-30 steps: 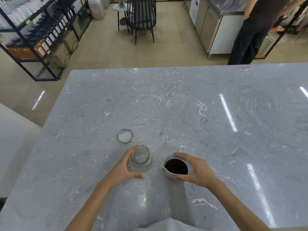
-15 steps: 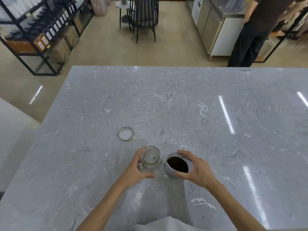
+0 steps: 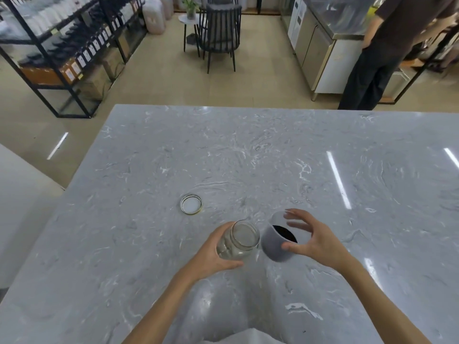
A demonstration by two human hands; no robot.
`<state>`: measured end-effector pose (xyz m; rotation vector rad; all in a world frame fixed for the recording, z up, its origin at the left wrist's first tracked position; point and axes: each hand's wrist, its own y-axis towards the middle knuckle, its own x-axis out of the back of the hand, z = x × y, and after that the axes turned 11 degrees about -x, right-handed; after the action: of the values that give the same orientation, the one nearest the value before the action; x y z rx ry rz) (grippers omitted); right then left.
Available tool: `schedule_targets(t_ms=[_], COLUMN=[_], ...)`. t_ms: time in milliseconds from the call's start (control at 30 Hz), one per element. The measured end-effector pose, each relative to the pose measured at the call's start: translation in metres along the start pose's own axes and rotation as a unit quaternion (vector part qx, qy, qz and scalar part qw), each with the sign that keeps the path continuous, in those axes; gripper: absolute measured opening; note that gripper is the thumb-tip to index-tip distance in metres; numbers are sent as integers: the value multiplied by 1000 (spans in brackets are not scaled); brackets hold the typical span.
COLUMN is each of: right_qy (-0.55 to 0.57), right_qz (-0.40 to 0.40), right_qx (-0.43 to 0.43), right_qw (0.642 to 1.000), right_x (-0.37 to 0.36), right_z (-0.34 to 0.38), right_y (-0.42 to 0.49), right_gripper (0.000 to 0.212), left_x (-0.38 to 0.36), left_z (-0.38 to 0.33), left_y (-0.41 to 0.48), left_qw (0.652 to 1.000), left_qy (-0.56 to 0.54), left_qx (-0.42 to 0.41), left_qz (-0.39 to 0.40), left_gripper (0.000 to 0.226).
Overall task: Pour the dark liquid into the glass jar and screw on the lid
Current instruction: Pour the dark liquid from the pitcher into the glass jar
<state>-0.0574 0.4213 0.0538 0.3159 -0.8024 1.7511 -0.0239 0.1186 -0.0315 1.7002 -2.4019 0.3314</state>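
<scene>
My left hand [image 3: 213,254] grips an empty clear glass jar [image 3: 239,240], tilted with its mouth toward the right. Right beside it my right hand [image 3: 310,240] holds a grey plastic cup [image 3: 274,243] with dark liquid [image 3: 285,233] inside, lifted and tipped toward the jar. The cup's rim nearly touches the jar's mouth. No liquid is seen flowing. The round metal lid [image 3: 191,204] with a white inner face lies upside down on the marble table [image 3: 248,157], a little beyond and left of the jar.
The grey marble table reaches far ahead and to the right. Beyond its far edge are a dark chair [image 3: 219,33], black shelving [image 3: 62,53] at the left, a steel counter [image 3: 323,53], and a person in dark clothes [image 3: 377,53] at the far right.
Both hands have lifted their objects off the table. The jar is now tilted rightward and the cup tipped toward it; before, both stood upright on the marble.
</scene>
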Motion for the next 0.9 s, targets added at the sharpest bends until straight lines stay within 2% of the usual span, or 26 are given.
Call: schedule_targets(t_ms=[100, 300, 467, 567, 700, 800, 900], right_qy=[-119, -222, -302, -351, -373, -364, -391], right_qz=[0, -20, -37, -46, -36, -30, -30], right_qx=[34, 84, 133, 170, 186, 185, 191], right_qw=[992, 971, 943, 920, 908, 912, 900], right_x=[15, 50, 78, 89, 102, 107, 108], right_z=[26, 69, 108, 130, 151, 158, 159], right_y=[-2, -6, -7, -10, -18, -26, -31], right_gripper=[88, 91, 82, 84, 85, 79, 74], left_x=[-2, 5, 13, 16, 24, 28, 30], left_z=[-20, -56, -82, -97, -115, -125, -128], left_y=[1, 2, 1, -1, -4, -4, -2], left_qw=[1000, 998, 998, 999, 999, 998, 999], left_qy=[-22, -68, -55, -38, -41, -52, -37], left_qx=[-3, -12, -14, -14, -14, -22, -27], left_qz=[3, -3, -14, -10, -7, -3, 6], left_gripper=[95, 83, 93, 96, 98, 97, 94])
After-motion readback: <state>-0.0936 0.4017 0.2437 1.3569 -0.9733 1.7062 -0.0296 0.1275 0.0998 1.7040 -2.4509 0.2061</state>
